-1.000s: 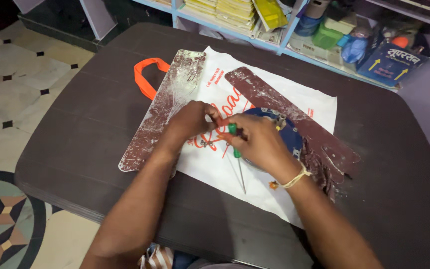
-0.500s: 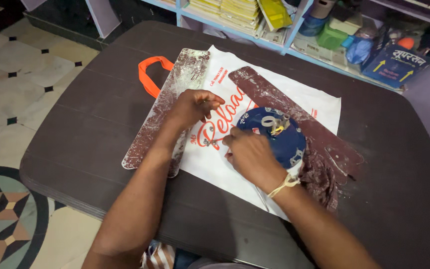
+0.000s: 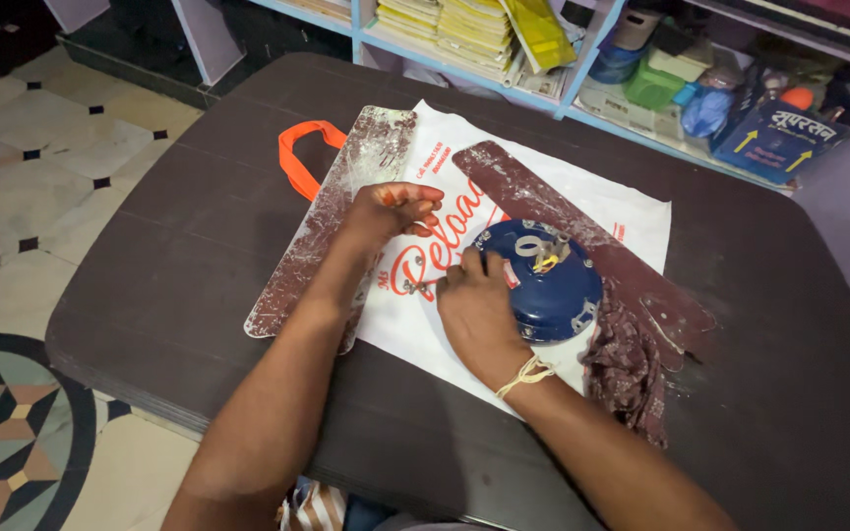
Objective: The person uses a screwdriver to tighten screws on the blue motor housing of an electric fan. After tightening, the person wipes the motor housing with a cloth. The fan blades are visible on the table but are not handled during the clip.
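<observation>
Your right hand (image 3: 474, 310) lies at centre frame with its fingers spread against the left rim of the blue fan motor housing (image 3: 541, 280), pressing rather than gripping it. That housing looks like heavy, rigid painted metal, probably slick on the dome, so take it by the rim or the central shaft. Your left hand (image 3: 391, 208), just up and left of it, is curled shut; I cannot tell whether it holds anything. Both rest on a white cloth bag (image 3: 592, 197) with an orange handle (image 3: 299, 162), lying flat on the dark surface (image 3: 789, 393). Two dusty fan blades (image 3: 332, 221) flank it, stiff and thin. Upper-right shelves (image 3: 582, 98) hold books and boxes.
</observation>
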